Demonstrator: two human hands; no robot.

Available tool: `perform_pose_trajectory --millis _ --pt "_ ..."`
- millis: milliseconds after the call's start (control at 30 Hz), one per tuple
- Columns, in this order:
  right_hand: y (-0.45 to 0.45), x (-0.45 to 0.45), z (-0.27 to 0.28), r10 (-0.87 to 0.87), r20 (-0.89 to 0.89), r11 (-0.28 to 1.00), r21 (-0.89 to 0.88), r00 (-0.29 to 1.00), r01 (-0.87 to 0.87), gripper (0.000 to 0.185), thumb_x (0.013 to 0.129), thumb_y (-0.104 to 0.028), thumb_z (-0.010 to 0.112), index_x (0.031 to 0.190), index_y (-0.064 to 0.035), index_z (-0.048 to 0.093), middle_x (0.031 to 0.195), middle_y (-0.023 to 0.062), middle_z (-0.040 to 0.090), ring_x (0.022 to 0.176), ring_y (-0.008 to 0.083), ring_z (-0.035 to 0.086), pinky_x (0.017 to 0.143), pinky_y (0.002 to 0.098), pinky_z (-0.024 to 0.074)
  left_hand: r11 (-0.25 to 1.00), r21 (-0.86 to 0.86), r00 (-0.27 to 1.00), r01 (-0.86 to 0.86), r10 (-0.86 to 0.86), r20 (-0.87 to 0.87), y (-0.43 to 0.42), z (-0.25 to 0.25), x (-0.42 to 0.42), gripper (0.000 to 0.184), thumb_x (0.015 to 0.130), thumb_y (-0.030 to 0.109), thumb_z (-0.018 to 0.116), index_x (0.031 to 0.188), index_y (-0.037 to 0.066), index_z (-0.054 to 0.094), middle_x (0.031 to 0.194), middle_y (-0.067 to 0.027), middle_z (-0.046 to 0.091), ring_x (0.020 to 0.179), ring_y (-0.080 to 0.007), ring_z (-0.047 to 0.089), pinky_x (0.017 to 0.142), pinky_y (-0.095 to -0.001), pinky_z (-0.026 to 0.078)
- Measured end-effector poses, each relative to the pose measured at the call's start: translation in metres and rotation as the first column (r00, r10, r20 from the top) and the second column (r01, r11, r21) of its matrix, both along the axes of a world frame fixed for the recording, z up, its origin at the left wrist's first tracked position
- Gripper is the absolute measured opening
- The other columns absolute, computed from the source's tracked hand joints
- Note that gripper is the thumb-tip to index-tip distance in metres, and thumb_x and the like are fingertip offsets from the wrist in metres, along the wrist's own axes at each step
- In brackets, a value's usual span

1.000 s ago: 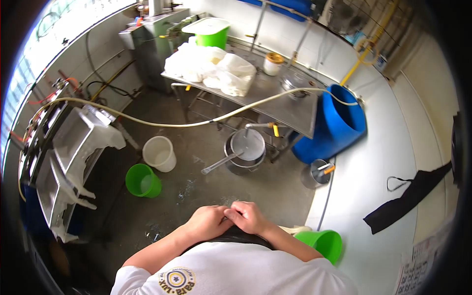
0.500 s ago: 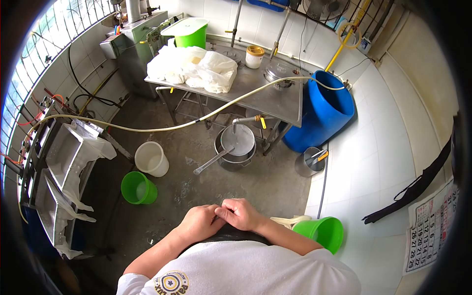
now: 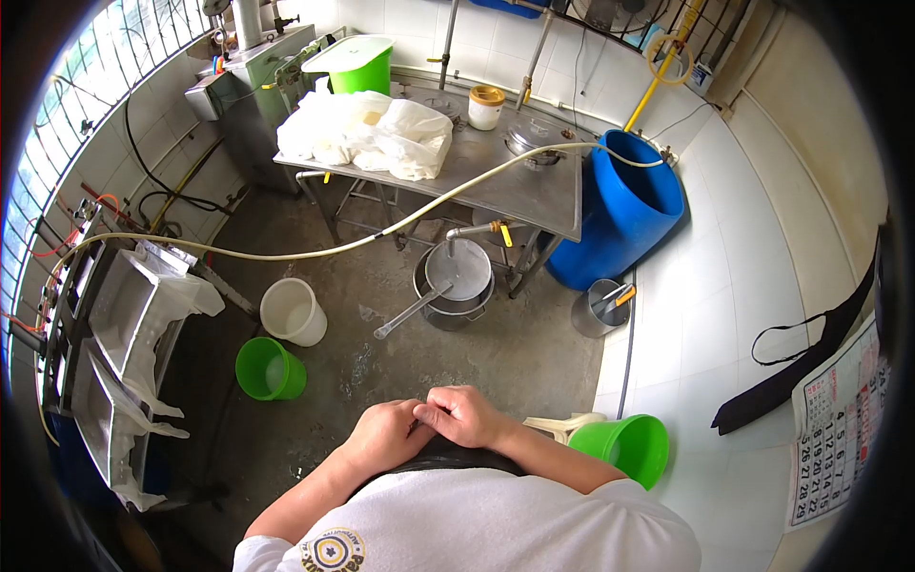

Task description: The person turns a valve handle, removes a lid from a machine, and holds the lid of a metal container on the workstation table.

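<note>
My left hand (image 3: 386, 435) and my right hand (image 3: 462, 416) rest together at my waist, over a black cloth (image 3: 443, 456) below my white shirt. Both have curled fingers, and their thumb sides touch. What lies inside them, if anything, is hidden. Ahead on the floor stands a metal pot (image 3: 456, 310), with a long-handled pan (image 3: 462, 272) resting across its top under a tap (image 3: 501, 229). Closest to my right forearm is a green bucket (image 3: 650, 448) lying tilted beside some pale cloth (image 3: 553, 426).
A steel table (image 3: 496, 186) holds white plastic bags (image 3: 367, 135), a lidded green tub (image 3: 362, 74) and a jar (image 3: 485, 108). A hose (image 3: 438, 202) crosses the room. A blue barrel (image 3: 610, 224) leans at right. White (image 3: 305, 324) and green (image 3: 253, 370) buckets stand left, near metal troughs (image 3: 119, 296).
My view has shifted slightly, and the table and barrel sit a little higher and further left. Both hands stay together at my waist.
</note>
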State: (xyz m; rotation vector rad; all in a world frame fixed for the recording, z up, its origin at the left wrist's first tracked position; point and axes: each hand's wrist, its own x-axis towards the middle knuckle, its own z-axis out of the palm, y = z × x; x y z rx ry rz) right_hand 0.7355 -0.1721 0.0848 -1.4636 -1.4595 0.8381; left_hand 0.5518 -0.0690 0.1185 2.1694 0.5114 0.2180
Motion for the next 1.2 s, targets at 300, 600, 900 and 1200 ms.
perform_pose_trajectory --millis 300,600,900,1200 --pt "0.0 0.0 -0.001 -0.014 -0.006 1.0 0.015 1.0 0.015 0.051 0.109 -0.042 0.068 0.077 -0.0024 0.059 0.07 0.0152 0.062 0.062 0.0245 0.058 0.059 0.0406 0.0468 1.0 -0.012 1.0 0.0 0.0 0.0 0.0 -0.001 0.002 0.02 0.096 0.021 0.078 0.099 0.002 0.074 0.091 -0.0177 0.076 0.084 -0.0387 0.075 0.075 -0.045 0.06" --pt "0.0 0.002 0.0 -0.01 0.007 1.0 0.003 1.0 0.01 0.049 0.109 -0.042 0.067 0.08 -0.0034 0.061 0.072 0.0124 0.064 0.064 0.0211 0.057 0.061 0.0383 0.0478 1.0 0.008 0.999 -0.016 0.016 0.035 0.002 -0.001 0.003 0.02 0.095 0.021 0.078 0.096 0.002 0.074 0.085 -0.0165 0.075 0.078 -0.0359 0.075 0.069 -0.044 0.059" --pt "0.006 0.048 0.028 -0.05 -0.447 0.992 0.082 0.893 0.097 0.127 0.092 -0.082 0.065 0.176 -0.012 0.001 0.182 0.0163 0.01 0.165 0.0362 0.024 0.128 0.0554 0.0293 0.886 -0.45 0.915 0.111 0.086 0.394 0.046 0.012 -0.014 0.128 0.086 0.072 0.081 0.174 0.003 0.017 0.181 -0.0266 0.008 0.169 -0.038 0.006 0.133 -0.0526 0.01" --pt "0.029 0.017 0.025 0.354 -0.047 0.849 0.435 0.934 -0.3 0.126 0.091 -0.08 0.067 0.177 -0.0173 0.0 0.184 0.0153 -0.007 0.168 0.0399 -0.011 0.131 0.0633 0.011 0.894 -0.155 0.794 0.42 -0.279 0.54 0.018 0.028 0.026 0.133 0.081 0.082 0.076 0.176 0.01 0.018 0.179 -0.031 -0.015 0.166 -0.0443 -0.017 0.13 -0.0649 0.001"
